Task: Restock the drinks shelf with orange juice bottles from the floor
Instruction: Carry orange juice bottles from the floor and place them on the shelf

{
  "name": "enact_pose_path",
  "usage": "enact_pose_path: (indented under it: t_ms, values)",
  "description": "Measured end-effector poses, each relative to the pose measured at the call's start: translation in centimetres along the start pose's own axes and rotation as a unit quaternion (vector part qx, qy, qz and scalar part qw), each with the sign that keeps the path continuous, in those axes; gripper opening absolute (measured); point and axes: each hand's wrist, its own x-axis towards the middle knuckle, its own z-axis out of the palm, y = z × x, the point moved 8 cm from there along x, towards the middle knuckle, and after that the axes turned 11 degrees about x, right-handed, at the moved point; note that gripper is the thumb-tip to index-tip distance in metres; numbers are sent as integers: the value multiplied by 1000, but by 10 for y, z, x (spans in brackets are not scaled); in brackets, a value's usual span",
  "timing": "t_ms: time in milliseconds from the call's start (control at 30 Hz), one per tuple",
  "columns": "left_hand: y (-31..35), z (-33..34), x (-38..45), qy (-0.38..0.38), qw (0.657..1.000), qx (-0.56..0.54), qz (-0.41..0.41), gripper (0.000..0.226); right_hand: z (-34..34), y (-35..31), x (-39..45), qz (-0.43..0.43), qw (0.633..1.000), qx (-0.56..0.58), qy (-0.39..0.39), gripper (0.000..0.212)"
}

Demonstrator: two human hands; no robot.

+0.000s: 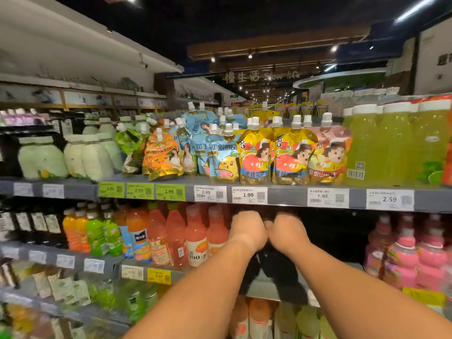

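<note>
Both hands reach side by side into a dark gap on the middle shelf [264, 288], the left hand [248, 230] and right hand [288, 232] nearly touching at the knuckles. Only their backs show; the fingers curl forward out of sight, so I cannot tell how far they are closed or whether they hold anything. Something dark sits under the wrists, too blurred to name.

No orange juice bottle can be made out in either hand. The nearest orange drinks are 2 bottles well to the left of the hands on the same shelf, an orange bottle [138, 231] with a dark label and another [72, 228] further left beside 2 green bottles [102, 232].

Just left of the left hand stand about 4 pink-red bottles [195, 238] in the front row, the closest almost against the wrist. Right of the right hand the gap stays dark and open until a cluster of pink bottles [413, 250], at least 3 in front.

Directly above the hands runs the upper shelf edge [286, 195] with 9 price tags, 3 of them green [139, 190]. On it stand spouted pouches [254, 152], about 7 across the front, with at least 3 yellow-green bottles [396, 145] to their right.

Headroom between the knuckles and that edge is slim.
</note>
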Motion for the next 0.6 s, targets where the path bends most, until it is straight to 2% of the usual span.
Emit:
enact_pose_path:
  t_ms: [67,133,333,600]
  values:
    - [-7,-18,-44,43,999,-20,-12,34,-15,-11,-34,-55,997,33,48,36]
    - [-17,-28,-86,44,999,7,-21,29,-16,-20,-70,-99,994,7,40,38]
    - [-98,-30,-233,-26,985,81,-152,26,17,-63,-202,-229,970,-54,-58,41]
    - [-225,-53,-451,-84,937,136,-312,18,97,-171,-377,-355,911,-91,-192,45]
